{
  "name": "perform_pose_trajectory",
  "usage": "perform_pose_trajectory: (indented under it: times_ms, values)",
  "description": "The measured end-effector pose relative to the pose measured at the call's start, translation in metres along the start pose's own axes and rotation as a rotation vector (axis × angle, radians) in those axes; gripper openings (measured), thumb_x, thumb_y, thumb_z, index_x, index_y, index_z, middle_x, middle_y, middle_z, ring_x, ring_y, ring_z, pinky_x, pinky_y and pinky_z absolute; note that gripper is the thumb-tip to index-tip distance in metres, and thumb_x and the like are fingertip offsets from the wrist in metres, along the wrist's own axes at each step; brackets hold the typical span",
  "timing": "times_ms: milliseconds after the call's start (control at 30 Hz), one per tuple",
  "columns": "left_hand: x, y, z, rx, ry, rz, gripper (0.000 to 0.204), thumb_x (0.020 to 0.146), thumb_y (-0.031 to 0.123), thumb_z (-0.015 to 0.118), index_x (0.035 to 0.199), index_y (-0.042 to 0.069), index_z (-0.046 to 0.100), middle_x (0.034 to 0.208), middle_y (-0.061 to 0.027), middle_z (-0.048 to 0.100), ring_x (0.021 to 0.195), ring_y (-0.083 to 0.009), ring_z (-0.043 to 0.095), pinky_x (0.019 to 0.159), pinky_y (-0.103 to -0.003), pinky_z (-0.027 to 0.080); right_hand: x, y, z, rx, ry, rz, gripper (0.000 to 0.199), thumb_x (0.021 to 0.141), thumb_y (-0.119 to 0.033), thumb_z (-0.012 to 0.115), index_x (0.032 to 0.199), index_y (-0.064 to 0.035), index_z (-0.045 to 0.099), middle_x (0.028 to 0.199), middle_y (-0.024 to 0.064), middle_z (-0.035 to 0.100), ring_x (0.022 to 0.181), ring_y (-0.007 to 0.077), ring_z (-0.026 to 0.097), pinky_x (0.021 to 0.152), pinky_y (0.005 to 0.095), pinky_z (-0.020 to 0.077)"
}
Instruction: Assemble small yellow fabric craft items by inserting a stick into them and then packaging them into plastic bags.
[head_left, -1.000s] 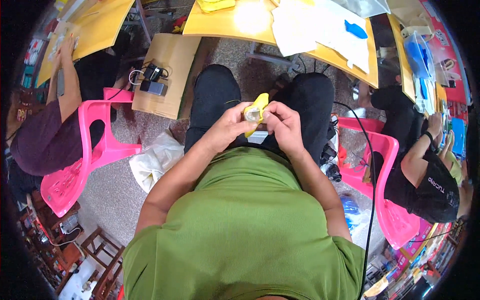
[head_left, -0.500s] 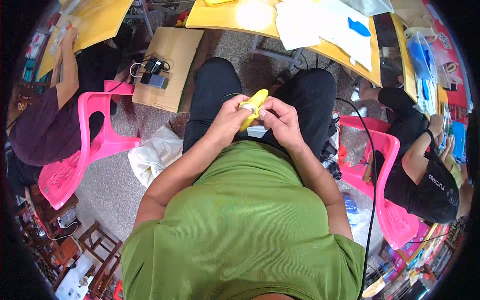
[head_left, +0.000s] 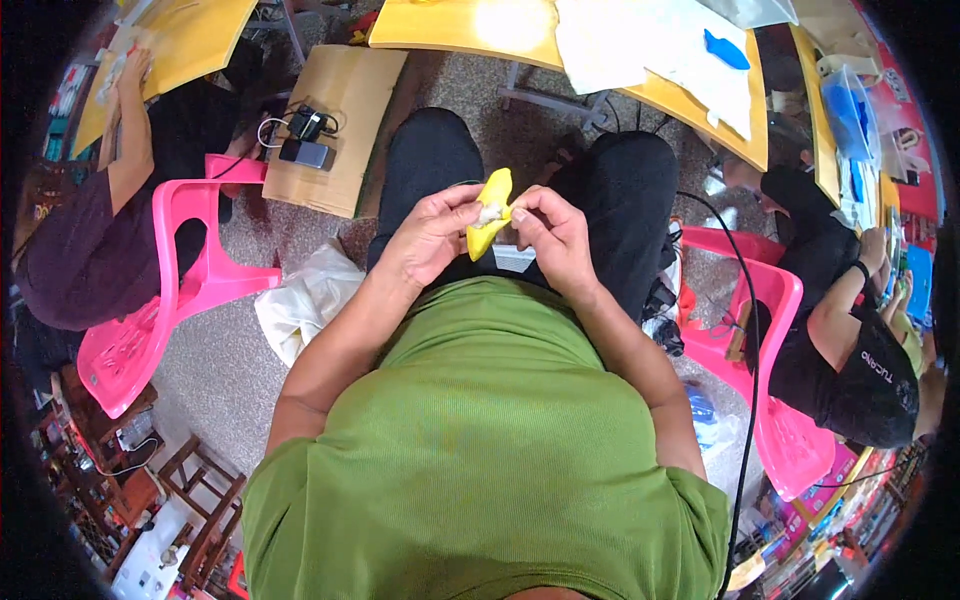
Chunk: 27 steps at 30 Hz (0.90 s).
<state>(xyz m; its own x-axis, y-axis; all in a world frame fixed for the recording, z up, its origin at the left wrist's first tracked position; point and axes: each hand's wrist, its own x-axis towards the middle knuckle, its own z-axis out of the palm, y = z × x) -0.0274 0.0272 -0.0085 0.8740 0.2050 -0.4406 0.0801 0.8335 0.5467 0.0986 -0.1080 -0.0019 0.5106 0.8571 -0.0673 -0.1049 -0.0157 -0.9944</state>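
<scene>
Shared workroom, speckled grey floor (head_left: 225,350), seen from above through a wide lens; a yellow-brown tabletop (head_left: 450,25) spans the top of the view. On the tabletop: a white sheet (head_left: 600,50) hanging over the near edge and, to its right, a blue fish-shaped piece (head_left: 726,48). Writing: a short line of pale capitals (head_left: 875,364) runs aslant on the black shirt (head_left: 850,395) of the co-worker at right; the red panel (head_left: 905,155) at the far right rim carries light printed patches, too small and bent to make out. Sample position: a yellow piece (head_left: 494,186), long and tapering, held upright-slanting in front of the person's green shirt (head_left: 500,430), above the gap between the knees. Left hand (head_left: 425,238): thumb and fingers closed on the left side of the piece, palm partly showing. Right hand (head_left: 556,235): thumb and forefinger pinched together at its right edge, other fingers curled in. Whitish matter (head_left: 489,213) shows at the middle of the piece, between the two grips; possibly stuffing or lining, cannot tell which at this scale. Surroundings: pink chairs to either side; a cardboard box (head_left: 335,85) ahead and left, bearing a dark box-shaped device (head_left: 307,153) with cables; a white bag (head_left: 310,300) on the floor beside the left thigh.
</scene>
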Motion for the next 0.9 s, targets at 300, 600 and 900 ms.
perform_pose_trajectory:
  times_ms: [300,600,900]
  values:
    - [0.007,-0.013,0.018,0.049,0.165,0.196,0.039,0.082,0.007,0.066,0.117,0.001,0.051,0.104,-0.009,0.062,0.095,-0.0153,0.06,0.082,-0.03,0.049,-0.001,0.011,0.011,-0.318,0.193,-0.003,0.01,0.077,-0.006,0.067,0.074,-0.0029,0.058,0.065,-0.0041,0.055,0.058,0.0018,0.046,0.051,0.0179,0.0374]
    - [0.012,-0.017,0.013,-0.151,0.184,0.224,0.038,0.079,-0.003,0.064,0.112,0.0,0.046,0.107,-0.0095,0.057,0.1,-0.0178,0.056,0.09,-0.032,0.045,0.002,0.022,0.004,-0.19,0.2,0.063,0.007,0.077,-0.005,0.06,0.076,0.0012,0.058,0.065,0.0058,0.055,0.055,0.0122,0.052,0.048,0.0274,0.0406]
    - [0.013,-0.017,0.017,-0.038,0.153,0.254,0.035,0.081,-0.002,0.063,0.111,0.003,0.046,0.104,-0.0089,0.057,0.097,-0.0174,0.057,0.088,-0.032,0.047,0.009,-0.009,0.006,-0.775,0.245,-0.271,0.008,0.075,-0.009,0.062,0.075,-0.0058,0.055,0.07,0.0104,0.054,0.059,0.0297,0.057,0.051,0.0396,0.0458]
